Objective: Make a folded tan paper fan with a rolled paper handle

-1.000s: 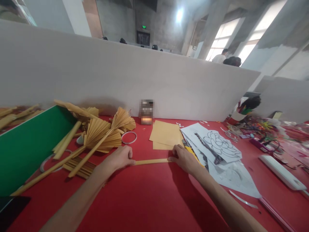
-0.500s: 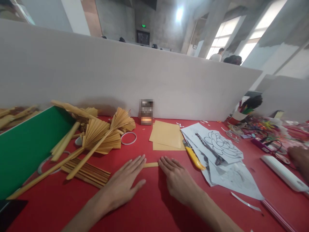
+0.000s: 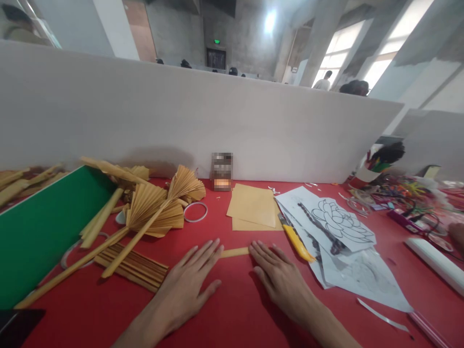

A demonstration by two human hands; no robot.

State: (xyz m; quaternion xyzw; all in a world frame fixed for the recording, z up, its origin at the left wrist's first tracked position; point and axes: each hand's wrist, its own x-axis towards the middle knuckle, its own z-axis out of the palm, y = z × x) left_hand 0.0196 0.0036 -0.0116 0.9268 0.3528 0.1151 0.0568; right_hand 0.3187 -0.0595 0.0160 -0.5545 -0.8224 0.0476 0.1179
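Observation:
My left hand (image 3: 192, 282) lies palm down on the red table (image 3: 232, 314), fingers stretched out, its fingertips on the left end of a narrow tan paper strip (image 3: 235, 252). Over the strip's right end rest the fingertips of my right hand (image 3: 277, 275), also flat and palm down. Only the middle of the strip shows between them. Beside my left forearm is a pleated brown paper stack (image 3: 132, 268). Beyond the hands lie tan paper sheets (image 3: 252, 205), with a yellow cutter (image 3: 297, 242) at their right.
Folded paper fans (image 3: 154, 205) and a tape ring (image 3: 195, 211) lie on the left by a green board (image 3: 50, 232). Drawings (image 3: 337, 222), a white bar (image 3: 435, 263) and craft clutter are on the right. A white partition (image 3: 217, 121) stands behind.
My right hand has slid slightly right, away from my left hand, so a longer piece of the strip shows. The whole view has shifted a little. A person's hand at the right edge has mostly left view.

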